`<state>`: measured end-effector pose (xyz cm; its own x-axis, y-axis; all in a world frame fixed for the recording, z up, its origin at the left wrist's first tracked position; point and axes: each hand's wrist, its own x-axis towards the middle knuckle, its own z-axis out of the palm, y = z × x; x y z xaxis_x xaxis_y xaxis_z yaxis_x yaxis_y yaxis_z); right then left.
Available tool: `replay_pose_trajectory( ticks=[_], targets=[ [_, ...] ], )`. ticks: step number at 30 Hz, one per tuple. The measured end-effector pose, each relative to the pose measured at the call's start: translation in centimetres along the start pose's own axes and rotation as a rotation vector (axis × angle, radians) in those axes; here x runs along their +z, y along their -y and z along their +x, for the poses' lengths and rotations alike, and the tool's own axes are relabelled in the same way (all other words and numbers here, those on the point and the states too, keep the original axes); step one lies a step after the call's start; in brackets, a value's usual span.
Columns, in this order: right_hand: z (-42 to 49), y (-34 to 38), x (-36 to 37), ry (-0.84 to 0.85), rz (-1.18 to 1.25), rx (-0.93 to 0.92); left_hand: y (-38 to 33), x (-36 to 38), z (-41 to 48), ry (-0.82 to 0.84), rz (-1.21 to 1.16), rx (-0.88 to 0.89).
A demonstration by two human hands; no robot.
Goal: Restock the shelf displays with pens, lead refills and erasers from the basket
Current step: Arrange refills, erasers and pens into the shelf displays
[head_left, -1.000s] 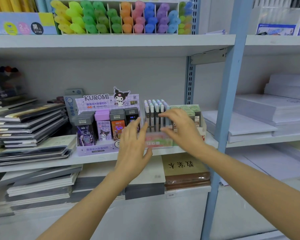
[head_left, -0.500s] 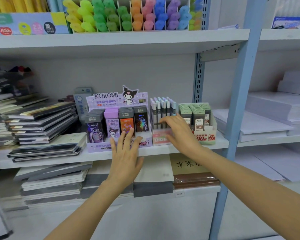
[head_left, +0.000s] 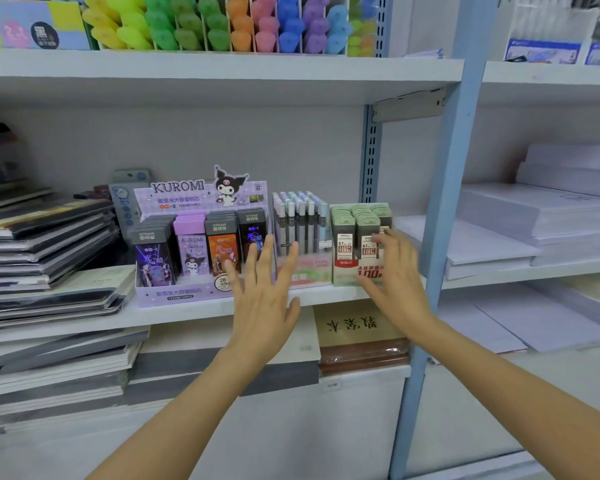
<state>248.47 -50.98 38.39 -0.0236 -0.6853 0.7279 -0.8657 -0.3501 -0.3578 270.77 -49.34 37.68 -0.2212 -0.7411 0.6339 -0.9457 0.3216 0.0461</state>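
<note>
We are holding both hands up, empty, in front of the middle shelf [head_left: 66, 315], where three display boxes are standing side by side. Our left hand [head_left: 262, 299] is spreading its fingers wide and straight, palm toward the shelf, covering the right end of the purple display box [head_left: 184, 293] and the left edge of the pink pen box [head_left: 309, 268]; we cannot tell whether the fingertips are touching either one. Our right hand [head_left: 392, 271] is blurring a little, its fingers loosely extended and holding nothing, and it is hovering over the front of the green refill box [head_left: 343, 270] at the right of the row. The lead refills [head_left: 191, 247] are standing upright in rows inside the purple box, the pens [head_left: 300, 220] are standing upright in the pink box just beside it, and more green-capped refills [head_left: 343, 226] are filling the third box. A stack of dark notebooks [head_left: 45, 244] is lying to the left of the boxes on the same shelf. Bright highlighters [head_left: 222, 26] are sitting in dividers on the shelf above. A blue post [head_left: 451, 202] is rising just to the right of our right hand, and reams of white paper [head_left: 534, 216] are lying beyond it. A brown wrapped pack [head_left: 361, 355] is resting on the shelf below.
</note>
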Motion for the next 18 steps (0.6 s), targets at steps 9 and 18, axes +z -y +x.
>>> replay_pose_trajectory(
  ticks=[9,18],
  targets=[
    [1.5,-1.2,-0.6,0.008,0.011,-0.043,-0.3,-0.6,0.3,-0.072,-0.092,0.017],
    [7.5,0.4,-1.2,0.209,-0.081,-0.293,-1.3,-1.1,3.6,-0.086,-0.075,0.179]
  ],
)
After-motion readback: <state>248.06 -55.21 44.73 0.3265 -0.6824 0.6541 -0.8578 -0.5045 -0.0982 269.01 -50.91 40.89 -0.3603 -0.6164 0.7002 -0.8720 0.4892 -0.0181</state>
